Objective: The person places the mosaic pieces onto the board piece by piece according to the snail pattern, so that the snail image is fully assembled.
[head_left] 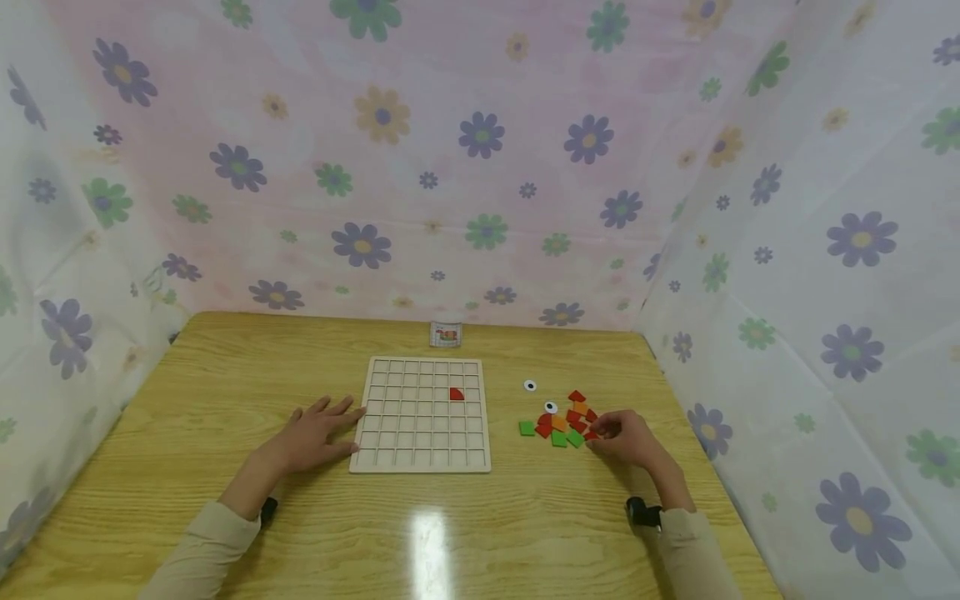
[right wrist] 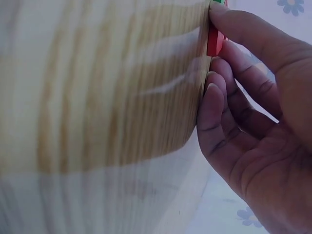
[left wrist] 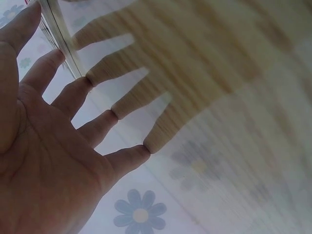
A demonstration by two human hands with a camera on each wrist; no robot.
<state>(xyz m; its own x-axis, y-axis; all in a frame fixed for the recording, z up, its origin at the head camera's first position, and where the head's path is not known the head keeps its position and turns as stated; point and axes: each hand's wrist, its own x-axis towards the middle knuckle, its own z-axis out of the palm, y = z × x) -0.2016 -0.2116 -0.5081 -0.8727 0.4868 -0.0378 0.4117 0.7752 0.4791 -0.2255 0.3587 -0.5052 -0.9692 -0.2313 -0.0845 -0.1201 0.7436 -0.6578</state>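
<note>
My left hand (head_left: 309, 437) lies on the table with its fingers spread, fingertips at the left edge of a pale wooden grid board (head_left: 420, 464). In the left wrist view, the spread fingers (left wrist: 73, 97) touch the shiny tabletop. One red rounded piece (head_left: 457, 394) sits in a cell toward the board's upper right. At the right end of a loose pile of pieces, my right hand (head_left: 630, 440) pinches a red tile (right wrist: 214, 41) between thumb and forefinger, close over the table. Its other fingers curl beside the tile.
Several red, orange and green tiles (head_left: 559, 438) lie right of the board. Two white eye discs, one at the back (head_left: 530, 386), lie near them. A small picture card (head_left: 446, 334) is behind the board. Flowered cloth (head_left: 480, 167) surrounds the wooden table (head_left: 300, 533).
</note>
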